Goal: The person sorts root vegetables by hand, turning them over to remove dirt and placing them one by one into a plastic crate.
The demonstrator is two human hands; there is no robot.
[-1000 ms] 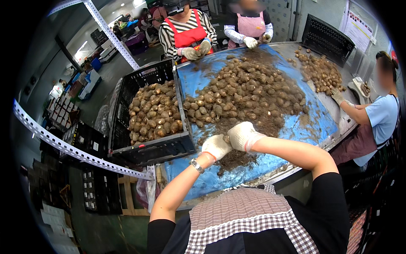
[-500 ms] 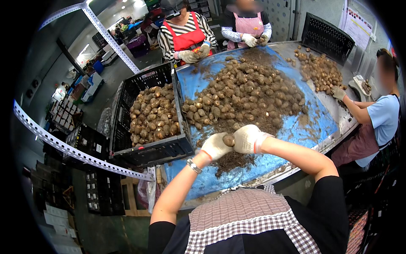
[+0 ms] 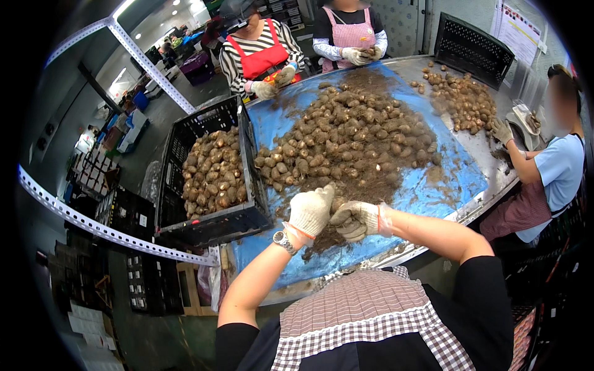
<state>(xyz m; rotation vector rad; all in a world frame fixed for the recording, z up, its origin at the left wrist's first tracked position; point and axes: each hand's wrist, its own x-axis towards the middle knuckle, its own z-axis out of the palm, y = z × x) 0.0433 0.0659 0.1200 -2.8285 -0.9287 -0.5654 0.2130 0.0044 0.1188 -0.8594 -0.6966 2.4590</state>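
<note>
Over the near side of the table, my gloved left hand is closed round a small brown taro, its fingers pointing away from me. My gloved right hand is turned with its dirty palm side showing, fingers curled against the same taro. Much of that taro is hidden between the two gloves. Just beyond them spreads a heap of soil-covered taros, with root fibres and loose dirt under my hands. The heap lies on a blue plastic sheet.
A black crate of taros stands left of the heap. Two co-workers are across the table; another person sits at right, beside a smaller taro pile, an empty-looking black crate and a white scale. A perforated metal post rises at left.
My right hand has rolled over, from its back showing to its palm side, and lowered slightly. My left hand has turned upright around the taro. The right-hand co-worker's glove has lifted off the small pile.
</note>
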